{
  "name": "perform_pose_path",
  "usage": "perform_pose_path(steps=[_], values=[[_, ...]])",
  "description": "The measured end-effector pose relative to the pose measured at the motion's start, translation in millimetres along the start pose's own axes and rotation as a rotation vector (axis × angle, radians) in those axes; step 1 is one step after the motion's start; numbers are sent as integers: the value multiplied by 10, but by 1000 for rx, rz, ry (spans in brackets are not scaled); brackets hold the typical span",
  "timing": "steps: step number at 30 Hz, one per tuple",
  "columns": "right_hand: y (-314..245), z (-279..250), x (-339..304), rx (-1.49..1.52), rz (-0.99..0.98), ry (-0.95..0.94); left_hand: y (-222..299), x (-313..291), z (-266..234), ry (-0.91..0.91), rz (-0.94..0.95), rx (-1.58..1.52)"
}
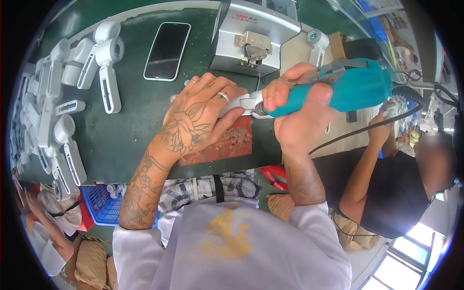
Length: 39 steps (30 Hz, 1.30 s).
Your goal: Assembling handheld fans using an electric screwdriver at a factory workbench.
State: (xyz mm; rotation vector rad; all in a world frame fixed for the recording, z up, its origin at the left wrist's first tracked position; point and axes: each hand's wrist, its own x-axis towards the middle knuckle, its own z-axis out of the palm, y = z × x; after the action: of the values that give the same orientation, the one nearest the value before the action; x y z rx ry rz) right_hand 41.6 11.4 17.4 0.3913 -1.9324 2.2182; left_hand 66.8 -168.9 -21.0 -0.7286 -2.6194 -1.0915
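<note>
My right hand [302,111] is wrapped round a teal electric screwdriver [348,92], held on its side with the bit end pointing left. That tip meets a white handheld fan [247,102], which my left hand [200,108] grips from the left with fingers closed over it. Most of the fan lies hidden under my left hand. Beneath the hands a reddish-brown mat [217,150] rests on the dark green table [130,135].
Several white handheld fans [110,87] are heaped along the left. A phone [167,50] lies behind my left hand. A silver machine [256,36] stands at the back. The screwdriver's cord [367,128] trails right, near a co-worker [377,179]. A blue basket [101,205] sits below the table edge.
</note>
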Motion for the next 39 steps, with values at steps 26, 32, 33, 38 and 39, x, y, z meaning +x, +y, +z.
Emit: perform_pose_path(steps=[26, 32, 33, 38, 39], values=[[-433, -350, -780, 241, 56, -157, 309, -519, -630, 270, -5, 146], [-463, -98, -710, -215, 137, -450, -1216, -1659, -2006, 973, -582, 225], [-479, -51, -585, -221, 149, -489, -1549, -1816, -2383, 962, -614, 329], [-391, -37, -413, 25, 330, -327, -2581, -2422, -3340, 672, -857, 1238], [-389, -56, -383, 19, 318, -252, -2487, -2239, -3360, 749, -576, 1212]])
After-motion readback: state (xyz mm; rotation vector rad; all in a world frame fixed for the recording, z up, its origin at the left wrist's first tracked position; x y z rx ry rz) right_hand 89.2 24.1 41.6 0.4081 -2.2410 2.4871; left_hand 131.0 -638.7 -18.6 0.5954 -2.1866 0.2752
